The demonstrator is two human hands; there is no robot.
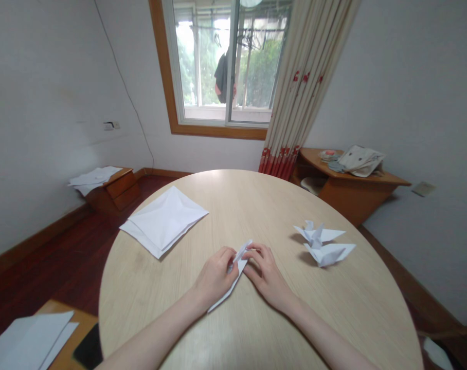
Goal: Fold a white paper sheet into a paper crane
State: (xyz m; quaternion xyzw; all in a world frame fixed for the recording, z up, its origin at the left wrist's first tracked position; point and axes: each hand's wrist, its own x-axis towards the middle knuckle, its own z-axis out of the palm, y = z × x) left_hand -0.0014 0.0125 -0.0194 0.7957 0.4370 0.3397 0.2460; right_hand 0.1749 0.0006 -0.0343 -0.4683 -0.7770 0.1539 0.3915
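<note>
A narrow, partly folded piece of white paper (233, 277) lies on the round wooden table (256, 205), close to the near edge. My left hand (215, 275) pinches its upper part from the left, fingers curled on the paper. My right hand (267, 272) presses and pinches the same paper from the right, fingertips at its top end. The paper's tip sticks up between the two hands.
A stack of square white sheets (164, 220) lies at the table's left. Two folded white paper birds (323, 242) sit at the right. More white paper (29, 339) rests on a low surface at the lower left. A wooden side table (349, 180) stands behind.
</note>
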